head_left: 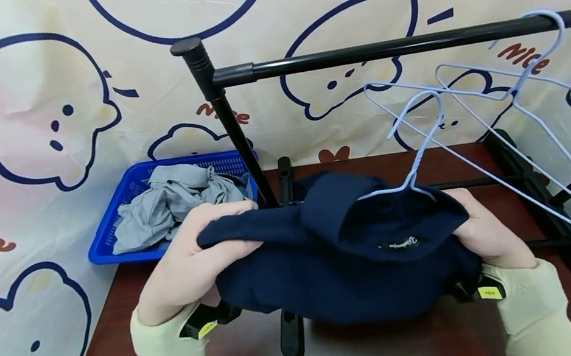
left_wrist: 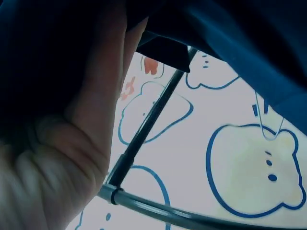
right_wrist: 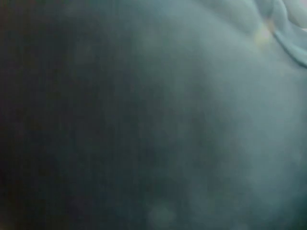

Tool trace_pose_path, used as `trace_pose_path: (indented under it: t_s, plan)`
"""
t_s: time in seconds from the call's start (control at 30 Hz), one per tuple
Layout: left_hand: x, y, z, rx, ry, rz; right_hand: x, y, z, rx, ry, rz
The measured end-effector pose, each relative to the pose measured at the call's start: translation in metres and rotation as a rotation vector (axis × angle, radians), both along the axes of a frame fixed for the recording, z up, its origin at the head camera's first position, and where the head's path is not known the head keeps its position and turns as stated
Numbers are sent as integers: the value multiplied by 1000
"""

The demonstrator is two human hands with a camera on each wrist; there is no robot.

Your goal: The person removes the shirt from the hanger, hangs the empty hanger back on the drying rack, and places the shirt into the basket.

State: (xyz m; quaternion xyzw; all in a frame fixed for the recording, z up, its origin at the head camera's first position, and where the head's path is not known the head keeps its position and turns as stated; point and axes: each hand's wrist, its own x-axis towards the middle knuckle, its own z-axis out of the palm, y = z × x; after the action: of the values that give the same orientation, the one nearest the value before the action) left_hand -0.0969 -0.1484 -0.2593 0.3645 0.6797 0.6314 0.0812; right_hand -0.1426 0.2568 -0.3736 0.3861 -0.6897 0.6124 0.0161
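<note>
A navy collared shirt hangs bunched between both hands, with a small pale label inside its neck. A light blue hanger sits in the neck opening, hook upward; its arms run out of sight inside the cloth. My left hand grips the shoulder at the left, thumb in front and fingers over the top. At the collar's right side, my right hand holds the shirt, its fingertips hidden by the cloth. Navy fabric fills the right wrist view, blurred. From below, the left wrist view shows the left palm against the shirt.
A black rack bar crosses behind the shirt, with its post at the left. Several light blue wire hangers hang at the right. A blue basket of grey clothing stands back left on the brown table.
</note>
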Motion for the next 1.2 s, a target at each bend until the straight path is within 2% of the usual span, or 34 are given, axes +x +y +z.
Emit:
trace_pose_path:
  t_s: [0.1, 0.23, 0.43, 0.53, 0.67, 0.8, 0.97, 1.03, 1.13, 1.2]
  plan:
    - [-7, -3, -9, -32, -49, 19, -7, -2, -10, 8, -2, 22]
    - [-23, -7, -37, -108, -106, 54, -16, 1, -24, 92, -40, 7]
    - [-45, -10, -86, -180, -154, 68, -24, 7, -37, 250, -124, -79]
    - [-54, -10, -105, -223, -181, 99, -28, 9, -41, 334, -148, -127]
    - [-63, -9, -125, -299, -155, 163, -32, 13, -48, 432, -161, -222]
    - [-65, -3, -134, -394, -88, 200, -31, 15, -55, 515, -162, -329]
    - [-59, 10, -134, -578, 84, 220, -27, 11, -58, 590, -100, -436]
    - [-57, 17, -132, -620, 138, 233, -26, 8, -59, 593, -67, -483]
    - [-52, 27, -130, -660, 177, 288, -25, 5, -60, 571, 3, -560]
    - [-50, 34, -130, -669, 169, 347, -25, 3, -59, 543, 54, -613]
